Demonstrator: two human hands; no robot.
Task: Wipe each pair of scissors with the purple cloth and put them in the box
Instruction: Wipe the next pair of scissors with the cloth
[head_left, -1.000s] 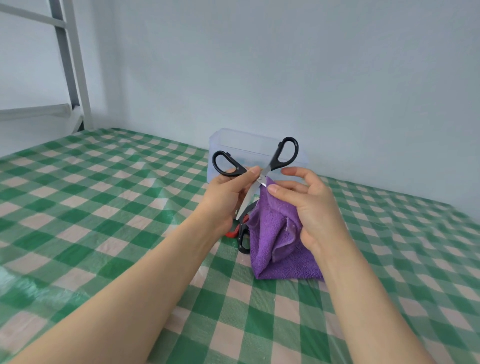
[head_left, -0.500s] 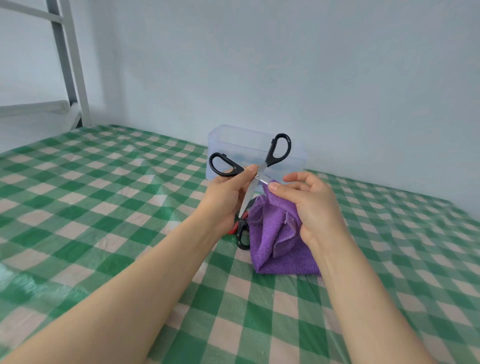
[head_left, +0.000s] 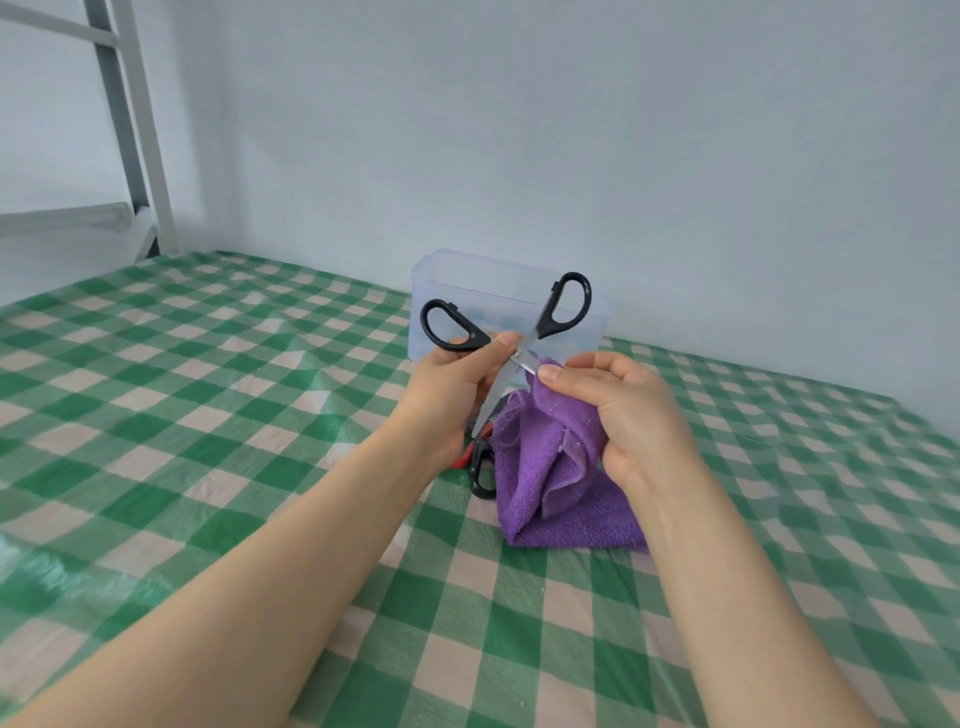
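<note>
The left hand grips the scissors near the pivot, thumb on top. The black handles are raised and spread wide, and one blade points down toward the table. The right hand pinches the cloth round the other blade, just right of the pivot; the rest of the cloth hangs to the table. A second pair, red and black, lies beneath the left hand, against the cloth's left edge. The clear box stands just beyond, near the far wall.
</note>
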